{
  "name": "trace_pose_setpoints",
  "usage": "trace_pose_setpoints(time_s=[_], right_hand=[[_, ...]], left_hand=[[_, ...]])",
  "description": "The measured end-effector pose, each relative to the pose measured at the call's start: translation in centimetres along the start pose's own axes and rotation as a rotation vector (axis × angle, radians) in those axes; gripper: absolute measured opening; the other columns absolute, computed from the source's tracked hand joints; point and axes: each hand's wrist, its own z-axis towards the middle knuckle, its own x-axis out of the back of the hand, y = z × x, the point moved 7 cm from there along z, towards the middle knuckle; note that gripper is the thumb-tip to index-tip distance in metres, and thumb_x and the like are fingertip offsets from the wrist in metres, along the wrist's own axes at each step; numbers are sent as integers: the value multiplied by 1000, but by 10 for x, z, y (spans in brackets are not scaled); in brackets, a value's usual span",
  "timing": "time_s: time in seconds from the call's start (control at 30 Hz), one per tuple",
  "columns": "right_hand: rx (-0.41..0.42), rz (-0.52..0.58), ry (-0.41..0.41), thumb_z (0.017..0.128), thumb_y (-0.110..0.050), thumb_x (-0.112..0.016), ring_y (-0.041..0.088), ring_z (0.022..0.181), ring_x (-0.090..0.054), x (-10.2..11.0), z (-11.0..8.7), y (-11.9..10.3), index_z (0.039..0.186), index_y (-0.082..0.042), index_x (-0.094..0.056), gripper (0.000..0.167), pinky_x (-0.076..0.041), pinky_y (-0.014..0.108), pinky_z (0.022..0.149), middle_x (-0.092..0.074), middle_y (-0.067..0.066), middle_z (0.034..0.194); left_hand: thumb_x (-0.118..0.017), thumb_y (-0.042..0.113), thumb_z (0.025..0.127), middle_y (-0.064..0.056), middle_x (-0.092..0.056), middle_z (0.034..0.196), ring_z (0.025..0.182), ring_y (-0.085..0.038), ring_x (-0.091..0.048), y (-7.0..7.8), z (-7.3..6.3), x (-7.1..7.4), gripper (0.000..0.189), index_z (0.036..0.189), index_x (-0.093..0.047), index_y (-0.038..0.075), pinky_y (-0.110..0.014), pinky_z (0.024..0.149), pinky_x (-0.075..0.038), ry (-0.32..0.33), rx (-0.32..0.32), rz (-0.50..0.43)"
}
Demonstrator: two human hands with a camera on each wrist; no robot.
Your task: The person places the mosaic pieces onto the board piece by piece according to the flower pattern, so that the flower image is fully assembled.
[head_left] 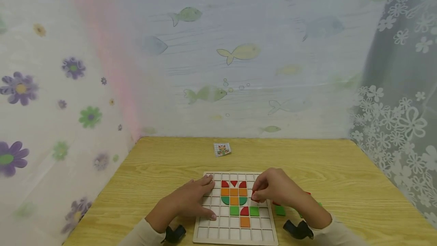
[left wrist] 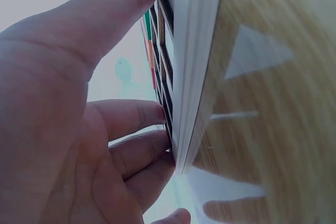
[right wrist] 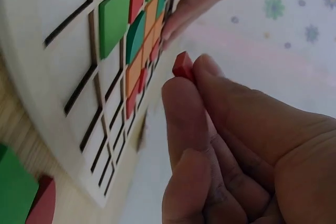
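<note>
1. A pale wooden gridded board lies on the yellow wood-grain table; its nearest tile is an orange square.
2. Beyond that, 1 red rounded tile sits between 2 bright green square tiles.
3. The left hand, fingers apart, rests on the board's left side.
4. The right hand has thumb and forefinger clamped on 1 small red piece above the board's right side.
5. Beyond the board lies 1 white printed card.

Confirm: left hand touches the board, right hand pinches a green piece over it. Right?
Wrong colour: the pinched piece is red, as the right wrist view shows. The left hand does touch the board, and the right hand does pinch that piece over it.
</note>
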Motion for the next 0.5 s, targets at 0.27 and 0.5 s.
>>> trace_pose_setpoints(time_s=[0.27,0.5], right_hand=[[8,18,-22,88,-12,-83,15,71,-73,-17,10,-13,88,-9,-82,2,-59,29,65,-78,-2,80],[56,13,-44,88,-6,-81,13,72,-75,-31,17,-22,90,-10,-84,5,-59,27,67,-79,-2,84]], left_hand=[[-73,76,78,-6,-27,172,158,-28,-27,0,-1,0,111,162,-37,13,-58,124,-29,-7,3,-16],[-70,79,78,-4,-26,172,158,-26,-27,-1,0,0,111,162,-37,15,-57,124,-30,-7,10,-3]])
